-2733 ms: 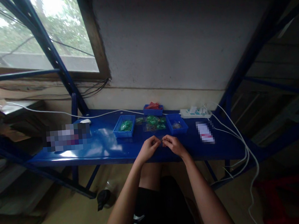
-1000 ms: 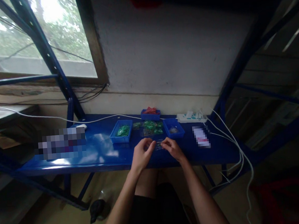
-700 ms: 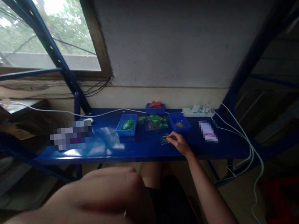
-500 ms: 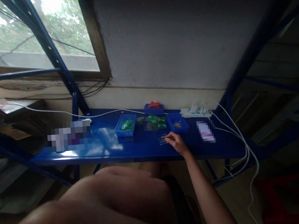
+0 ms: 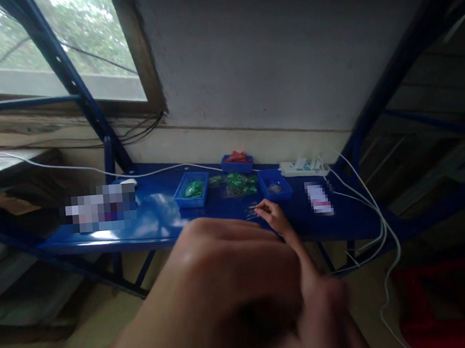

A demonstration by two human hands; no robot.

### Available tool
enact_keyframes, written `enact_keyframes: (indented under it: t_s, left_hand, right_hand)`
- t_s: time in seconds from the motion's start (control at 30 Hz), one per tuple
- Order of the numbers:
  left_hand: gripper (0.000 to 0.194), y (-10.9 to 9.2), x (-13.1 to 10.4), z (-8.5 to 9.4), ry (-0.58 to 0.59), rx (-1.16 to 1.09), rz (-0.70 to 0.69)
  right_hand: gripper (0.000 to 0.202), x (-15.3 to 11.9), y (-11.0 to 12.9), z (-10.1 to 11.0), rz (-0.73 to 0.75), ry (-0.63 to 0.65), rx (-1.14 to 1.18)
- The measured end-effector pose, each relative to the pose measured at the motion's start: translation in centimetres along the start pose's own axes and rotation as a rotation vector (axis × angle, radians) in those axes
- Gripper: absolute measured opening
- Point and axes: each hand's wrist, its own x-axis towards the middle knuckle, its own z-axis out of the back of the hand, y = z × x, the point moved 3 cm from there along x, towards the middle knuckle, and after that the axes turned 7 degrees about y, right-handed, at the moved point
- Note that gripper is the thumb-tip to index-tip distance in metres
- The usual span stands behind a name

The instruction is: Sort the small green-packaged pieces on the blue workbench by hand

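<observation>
Left hand (image 5: 242, 291) left the small clear packet (image 5: 251, 211) it had been pinching with the right hand (image 5: 274, 216), rose toward the camera and got bigger frame by frame; it filled the lower middle, blurred, covering the right forearm. Packet went down onto the blue bench (image 5: 159, 222), right fingertips on it.

At mid-frame we see a blue tray (image 5: 192, 197) of green pieces, a smaller tray (image 5: 236, 163) of red ones behind it, a white power strip (image 5: 302, 167) at right, and a window (image 5: 46, 54) upper left.
</observation>
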Motion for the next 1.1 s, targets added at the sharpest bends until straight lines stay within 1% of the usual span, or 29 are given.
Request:
enact_keyframes:
  t_s: [0.03, 0.07, 0.1, 0.13, 0.17, 0.2, 0.23, 0.3, 0.33, 0.37, 0.4, 0.47, 0.5, 0.57, 0.63, 0.7, 0.77, 0.9, 1.0, 1.03, 1.1]
  left_hand:
    - [0.019, -0.2, 2.6, -0.9, 0.010, 0.016, 0.001]
    - [0.028, 0.2, 5.1, -2.1, 0.050, 0.080, -0.001]
    - [0.033, 1.2, 7.3, -3.1, 0.029, 0.130, -0.013]
    - [0.031, 3.0, 9.1, -4.1, -0.028, 0.155, 0.015]
    - [0.024, 5.4, 10.4, -5.0, -0.067, 0.165, 0.037]
    - [0.018, 8.0, 11.3, -6.1, -0.071, 0.173, 0.064]
    - [0.016, 10.8, 11.8, -7.0, -0.070, 0.173, 0.097]
    - [0.026, 15.7, 12.0, -8.3, -0.045, 0.119, 0.169]
    - [0.027, 17.5, 11.9, -8.8, -0.015, 0.060, 0.196]
    - [0.027, 18.8, 11.7, -9.2, 0.033, 0.004, 0.212]
    - [0.026, 19.6, 11.5, -9.5, 0.086, -0.035, 0.206]
    - [0.025, 20.0, 11.2, -9.6, 0.130, -0.072, 0.184]
    - [0.025, 20.0, 11.1, -9.5, 0.119, -0.068, 0.174]
    - [0.025, 19.7, 11.0, -9.2, 0.057, -0.053, 0.180]
    - [0.028, 19.5, 10.9, -9.1, 0.037, -0.094, 0.225]
    - [0.032, 19.4, 10.8, -9.3, 0.071, -0.183, 0.283]
    - [0.033, 19.1, 10.7, -9.4, 0.105, -0.246, 0.299]
    - [0.031, 18.7, 10.8, -9.1, 0.096, -0.285, 0.254]
    - [0.032, 18.9, 10.8, -9.0, 0.104, -0.314, 0.280]
    - [0.034, 19.1, 10.8, -9.0, 0.102, -0.318, 0.290]
    - [0.045, 19.4, 10.8, -9.0, 0.090, -0.323, 0.309]
  right_hand:
    - [0.015, 0.0, 0.0, 0.0, -0.002, 0.003, -0.006]
    - [0.015, 0.1, -0.1, 0.0, -0.004, 0.009, -0.012]
    - [0.016, 0.1, -0.1, 0.0, -0.003, 0.015, -0.016]
    - [0.016, 0.1, 0.0, -0.1, 0.000, 0.020, -0.015]
    - [0.017, 0.2, 0.0, -0.1, 0.006, 0.023, -0.008]
    - [0.018, 0.2, -0.1, -0.1, 0.009, 0.026, 0.002]
    - [0.019, 0.2, -0.1, -0.1, 0.010, 0.026, 0.011]
    - [0.020, 0.3, -0.3, -0.2, 0.012, 0.018, 0.015]
    - [0.021, 0.3, -0.4, -0.2, 0.014, 0.009, 0.009]
    - [0.020, 0.4, -0.5, -0.1, 0.018, -0.002, -0.003]
    - [0.020, 0.4, -0.6, -0.1, 0.020, -0.014, -0.014]
    - [0.019, 0.5, -0.7, -0.1, 0.014, -0.030, -0.035]
    - [0.018, 0.5, -0.8, -0.1, 0.008, -0.034, -0.044]
    - [0.017, 0.5, -0.8, -0.1, -0.003, -0.025, -0.045]
    - [0.020, 0.3, -0.6, -0.1, -0.005, 0.016, -0.013]
    - [0.023, 0.2, -0.3, -0.1, -0.001, 0.073, 0.045]
    - [0.022, 0.0, 0.0, -0.1, 0.013, 0.110, 0.107]
    - [0.022, 0.1, 0.1, 0.0, 0.041, 0.094, 0.162]
    - [0.016, 0.2, -0.2, -0.2, 0.026, 0.077, 0.124]
    - [0.013, 0.3, -0.4, -0.2, 0.020, 0.072, 0.113]
    - [0.011, 0.3, -0.7, -0.3, 0.011, 0.063, 0.099]
